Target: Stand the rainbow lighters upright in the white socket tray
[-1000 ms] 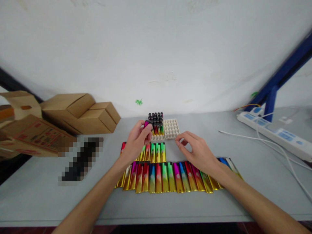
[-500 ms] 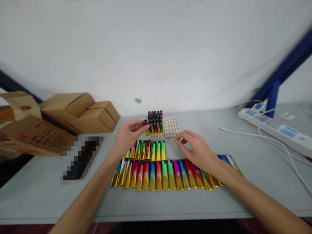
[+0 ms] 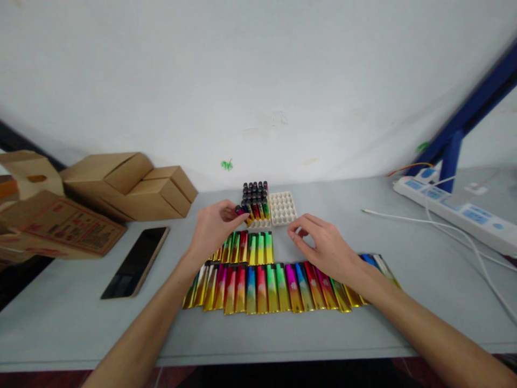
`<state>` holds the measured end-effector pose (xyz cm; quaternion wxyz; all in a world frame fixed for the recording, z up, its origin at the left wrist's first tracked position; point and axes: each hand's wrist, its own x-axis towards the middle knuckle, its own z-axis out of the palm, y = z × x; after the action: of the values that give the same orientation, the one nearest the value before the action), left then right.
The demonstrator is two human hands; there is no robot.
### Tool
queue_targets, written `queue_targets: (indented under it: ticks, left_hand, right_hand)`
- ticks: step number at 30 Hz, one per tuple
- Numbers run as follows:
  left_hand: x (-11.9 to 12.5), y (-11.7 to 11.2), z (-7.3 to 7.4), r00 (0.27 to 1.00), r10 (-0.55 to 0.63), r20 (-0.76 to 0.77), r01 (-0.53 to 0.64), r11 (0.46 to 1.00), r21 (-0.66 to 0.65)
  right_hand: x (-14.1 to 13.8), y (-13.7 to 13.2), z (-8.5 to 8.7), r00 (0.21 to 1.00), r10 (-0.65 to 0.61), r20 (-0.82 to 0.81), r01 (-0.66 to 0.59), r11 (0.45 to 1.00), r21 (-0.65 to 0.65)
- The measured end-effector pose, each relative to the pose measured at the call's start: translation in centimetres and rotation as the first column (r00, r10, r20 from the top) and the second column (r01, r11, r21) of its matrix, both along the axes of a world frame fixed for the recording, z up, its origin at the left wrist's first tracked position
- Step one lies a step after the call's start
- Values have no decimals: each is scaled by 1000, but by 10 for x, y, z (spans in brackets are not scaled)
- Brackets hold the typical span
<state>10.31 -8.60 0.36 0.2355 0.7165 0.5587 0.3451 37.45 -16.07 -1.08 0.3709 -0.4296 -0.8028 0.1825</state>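
Note:
My left hand pinches a lighter with a black top, at the left front corner of a lighter-filled tray. That tray is pale and moulded, with rows of upright lighters showing black tops. Beside it on the right lies a second pale tray with bare hollows. My right hand hovers just in front of this second tray, thumb and fingertips curled together with nothing visible in them. Below both hands, shiny lighters lie in a short row and a long front row; the forearms hide some.
A phone lies on the grey table at the left. Behind it stand cardboard boxes. On the right are a white power strip and a white cable. A wall closes off the back.
The lighter in my left hand has gone slightly lower, closer against the filled tray. My right hand keeps nearly the same pose and place. The view has shifted a little.

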Motion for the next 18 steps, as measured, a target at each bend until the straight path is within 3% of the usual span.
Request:
queue_targets:
  ticks: [7, 18]
  left_hand:
    - [0, -3, 6, 994, 46, -103, -44, 999, 28]
    - [-3, -3, 10, 988, 27, -150, -23, 999, 30]
  right_hand:
    - [1, 1, 0, 1000, -1, 13, 1, 1000, -11]
    - [-2, -1, 3, 988, 46, 147, -36, 997, -71]
